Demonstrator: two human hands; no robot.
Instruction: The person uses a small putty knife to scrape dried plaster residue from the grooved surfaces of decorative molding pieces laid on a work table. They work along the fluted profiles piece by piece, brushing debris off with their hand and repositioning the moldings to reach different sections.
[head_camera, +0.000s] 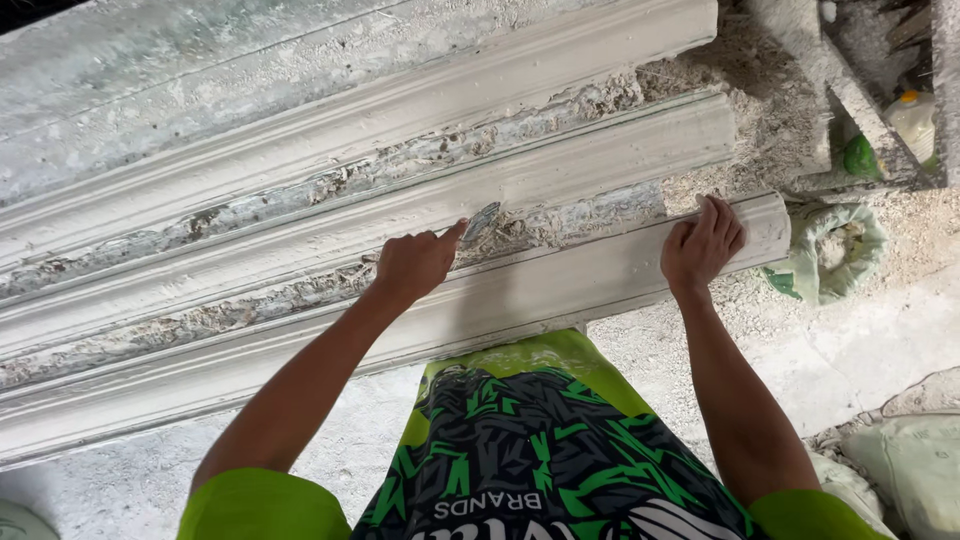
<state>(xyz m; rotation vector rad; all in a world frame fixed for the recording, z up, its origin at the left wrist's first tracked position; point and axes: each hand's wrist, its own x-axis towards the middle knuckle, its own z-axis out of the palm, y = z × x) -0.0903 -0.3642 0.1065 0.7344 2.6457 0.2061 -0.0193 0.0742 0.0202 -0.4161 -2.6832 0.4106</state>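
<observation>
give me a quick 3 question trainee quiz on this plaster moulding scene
1. True or false: the left hand holds a small scraper blade against the moulding.
2. Where does the right hand rest? A) on the sack B) on the moulding near its end C) on the green bottle
3. What lies on the floor just past the moulding's end?

Key: 1 true; 2 B; 3 an open pale green sack.

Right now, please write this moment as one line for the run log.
left hand: holds scraper blade on plaster moulding | right hand: rests flat on moulding end | sack: beside
</observation>
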